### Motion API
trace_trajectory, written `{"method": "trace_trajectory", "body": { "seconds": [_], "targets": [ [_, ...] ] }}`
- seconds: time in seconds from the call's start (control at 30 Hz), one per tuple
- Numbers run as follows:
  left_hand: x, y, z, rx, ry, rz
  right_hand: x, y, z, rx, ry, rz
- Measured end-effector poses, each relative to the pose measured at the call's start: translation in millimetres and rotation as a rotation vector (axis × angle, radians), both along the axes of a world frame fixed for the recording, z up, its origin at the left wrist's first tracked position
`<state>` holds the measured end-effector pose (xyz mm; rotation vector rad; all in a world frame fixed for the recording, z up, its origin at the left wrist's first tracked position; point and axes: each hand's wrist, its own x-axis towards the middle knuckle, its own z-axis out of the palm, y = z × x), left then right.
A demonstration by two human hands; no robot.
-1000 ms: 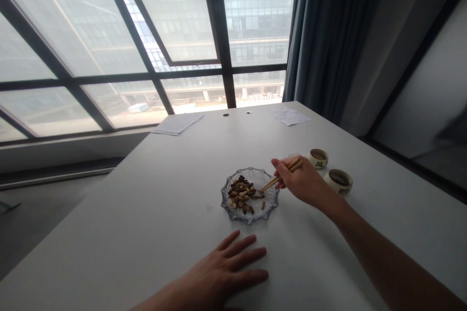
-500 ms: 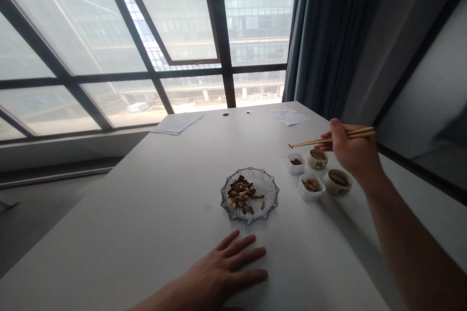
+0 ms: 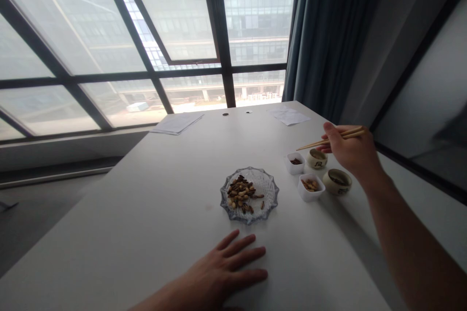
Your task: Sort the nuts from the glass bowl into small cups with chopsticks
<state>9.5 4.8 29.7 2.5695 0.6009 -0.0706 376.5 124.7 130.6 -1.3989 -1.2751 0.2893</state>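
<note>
A clear glass dish [image 3: 270,194] with a heap of mixed nuts and dark seeds [image 3: 241,192] stands mid-table. My right hand [image 3: 352,153] is closed round a pair of wooden chopsticks [image 3: 317,143], held in the air above the small cups at the right, tips pointing left. Whether anything sits between the tips is too small to see. My left hand [image 3: 226,269] lies flat on the white table [image 3: 146,214] near the front edge, fingers spread, holding nothing.
Right of the dish stand two small white square tubs, the far tub [image 3: 295,163] with dark bits and the near tub [image 3: 311,187] with brown bits, and two round ceramic cups [image 3: 316,158] [image 3: 337,181]. Papers [image 3: 177,124] [image 3: 290,116] lie at the table's far edge by the window.
My right hand lifted the chopsticks off the dish and swung right, up over the cups, uncovering the two white tubs. In the last half second it dropped slightly. The left hand stayed put.
</note>
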Motion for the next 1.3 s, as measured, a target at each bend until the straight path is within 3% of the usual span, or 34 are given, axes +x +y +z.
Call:
{"method": "trace_trajectory", "body": {
  "seconds": [0.23,0.33,0.5,0.63,0.97,1.3],
  "targets": [
    [-1.0,-0.1,-0.4,-0.004,-0.019,0.002,-13.9,-10.3,8.8,0.0,0.162,0.106],
    [-1.5,-0.4,-0.7,-0.002,-0.021,0.004,-25.0,-19.2,11.6,-0.085,0.193,0.28],
    [-1.1,-0.4,-2.2,0.007,-0.017,0.003,-47.6,-32.1,6.0,-0.327,0.045,0.607],
    [-0.3,-0.1,-2.4,0.003,0.011,0.009,-62.4,-35.2,-2.2,-0.372,-0.07,0.726],
    [-1.6,-0.2,-2.9,-0.01,-0.018,0.009,-70.1,-27.3,-16.0,-0.393,-0.134,0.756],
    [-0.2,0.1,-0.5,-0.016,0.014,0.002,-74.4,-27.5,-19.3,-0.404,-0.016,0.645]
  ]
}}
